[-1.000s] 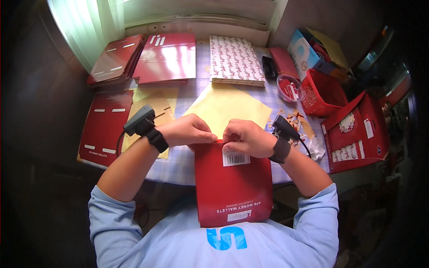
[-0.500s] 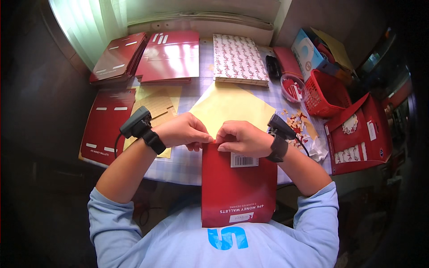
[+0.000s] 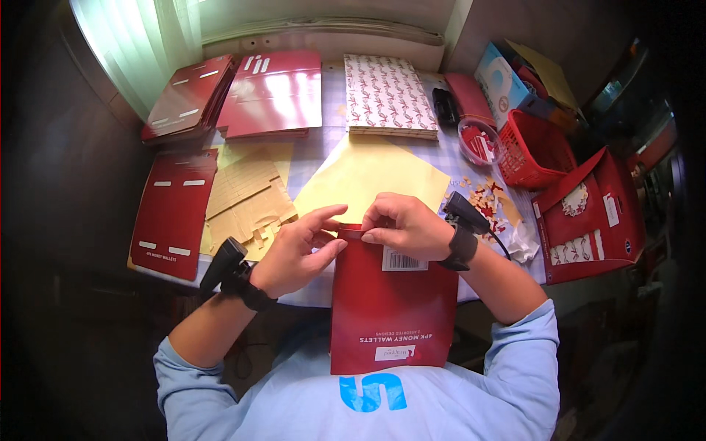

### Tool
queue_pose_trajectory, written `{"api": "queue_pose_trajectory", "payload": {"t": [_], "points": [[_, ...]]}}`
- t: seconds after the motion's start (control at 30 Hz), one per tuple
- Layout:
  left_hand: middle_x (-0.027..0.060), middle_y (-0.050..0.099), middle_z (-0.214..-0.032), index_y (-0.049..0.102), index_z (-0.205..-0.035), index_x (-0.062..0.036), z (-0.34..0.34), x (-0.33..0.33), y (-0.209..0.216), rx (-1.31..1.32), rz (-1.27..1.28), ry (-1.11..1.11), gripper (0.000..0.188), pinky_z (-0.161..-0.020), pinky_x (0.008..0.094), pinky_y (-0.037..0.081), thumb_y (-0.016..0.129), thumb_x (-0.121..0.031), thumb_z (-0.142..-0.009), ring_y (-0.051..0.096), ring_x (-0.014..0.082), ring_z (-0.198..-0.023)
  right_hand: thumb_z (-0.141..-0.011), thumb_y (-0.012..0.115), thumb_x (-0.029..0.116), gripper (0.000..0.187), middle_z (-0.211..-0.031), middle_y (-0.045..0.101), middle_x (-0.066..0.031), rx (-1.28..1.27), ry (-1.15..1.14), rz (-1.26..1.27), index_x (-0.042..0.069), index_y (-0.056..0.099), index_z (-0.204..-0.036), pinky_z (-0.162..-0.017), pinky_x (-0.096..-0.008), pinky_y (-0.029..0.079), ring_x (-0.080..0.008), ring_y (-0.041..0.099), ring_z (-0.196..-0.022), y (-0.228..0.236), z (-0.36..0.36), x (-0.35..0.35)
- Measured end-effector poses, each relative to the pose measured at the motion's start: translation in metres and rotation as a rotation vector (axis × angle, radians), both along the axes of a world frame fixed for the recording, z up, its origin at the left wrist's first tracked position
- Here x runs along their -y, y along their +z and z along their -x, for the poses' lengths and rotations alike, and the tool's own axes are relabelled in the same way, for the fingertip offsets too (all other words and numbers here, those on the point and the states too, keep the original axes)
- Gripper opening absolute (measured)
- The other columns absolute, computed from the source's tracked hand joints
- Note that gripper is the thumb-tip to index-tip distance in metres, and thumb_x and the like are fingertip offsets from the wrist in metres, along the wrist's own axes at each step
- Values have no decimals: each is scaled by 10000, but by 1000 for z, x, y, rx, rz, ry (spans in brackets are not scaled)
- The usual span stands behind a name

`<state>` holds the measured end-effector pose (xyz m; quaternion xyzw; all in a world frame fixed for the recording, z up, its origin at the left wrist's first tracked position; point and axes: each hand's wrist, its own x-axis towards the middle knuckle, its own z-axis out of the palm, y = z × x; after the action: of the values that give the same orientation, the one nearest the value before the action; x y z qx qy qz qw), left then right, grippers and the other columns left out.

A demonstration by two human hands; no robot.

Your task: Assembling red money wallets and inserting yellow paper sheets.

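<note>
**Two hands pinch the top of a red card packet**

Both hands meet at the upper edge of a red card packet [image 3: 390,301], which stands upright between the person's chest and the near edge of the desk [image 3: 323,151]. The left hand [image 3: 294,250] has its fingers [image 3: 327,214] closed on the packet's top left corner, thumb below and forefinger stretched above. The right hand [image 3: 404,228] has its fingers [image 3: 375,237] pressed together on the same edge, just above a white barcode label [image 3: 403,259]. Each wrist carries a black strapped device [image 3: 228,268]. Behind the hands a yellow sheet [image 3: 371,176] lies flat on the desk, with tan backing paper [image 3: 246,195] to its left and a flat red card [image 3: 173,213] beyond that. Stacks of red card [image 3: 272,92] and a patterned stack [image 3: 388,92] line the far edge. A red basket [image 3: 533,151] and an open red box [image 3: 592,213] stand at the right.
</note>
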<state>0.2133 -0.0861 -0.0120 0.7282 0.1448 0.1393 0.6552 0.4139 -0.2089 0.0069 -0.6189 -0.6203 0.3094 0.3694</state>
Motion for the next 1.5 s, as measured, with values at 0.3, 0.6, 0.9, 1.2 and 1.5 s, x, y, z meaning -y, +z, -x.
{"api": "queue_pose_trajectory", "payload": {"t": [0.3,0.6,0.9,1.2,1.5], "points": [[75,642,-1068,542,-1112,8,3,5,-17,135,280,81,243,-893,262,522,653,24,-897,630,114,-994,-794,733,78,119,-834,611,-90,22,1,-15,31,656,-872,-719,-319,489,-203,602,-784,7,2,3],[57,638,-1040,552,-1092,-3,1,-4,-17,134,284,-18,249,-865,255,516,668,30,-874,625,108,-972,-800,736,79,123,-817,630,-81,-40,7,27,26,666,-885,-712,-305,494,-177,610,-775,10,4,4],[65,673,-985,602,-1190,30,-5,-9,-5,50,379,5,281,-798,263,535,627,-88,-936,653,109,-893,-816,724,79,136,-833,644,-79,-36,23,79,19,665,-923,-709,-290,499,-156,621,-778,14,2,4],[53,702,-943,665,-1085,-16,-13,-32,12,-246,503,-33,211,-795,269,552,675,-144,-916,684,124,-812,-815,711,94,147,-826,652,-94,-76,64,60,18,668,-934,-720,-307,508,-182,630,-777,15,4,-1],[77,680,-984,595,-1105,9,-5,-8,1,29,289,-101,226,-789,269,558,683,-55,-906,666,128,-916,-808,729,151,165,-838,625,-105,26,-15,85,25,651,-879,-718,-323,504,-211,625,-799,15,1,5]]}}
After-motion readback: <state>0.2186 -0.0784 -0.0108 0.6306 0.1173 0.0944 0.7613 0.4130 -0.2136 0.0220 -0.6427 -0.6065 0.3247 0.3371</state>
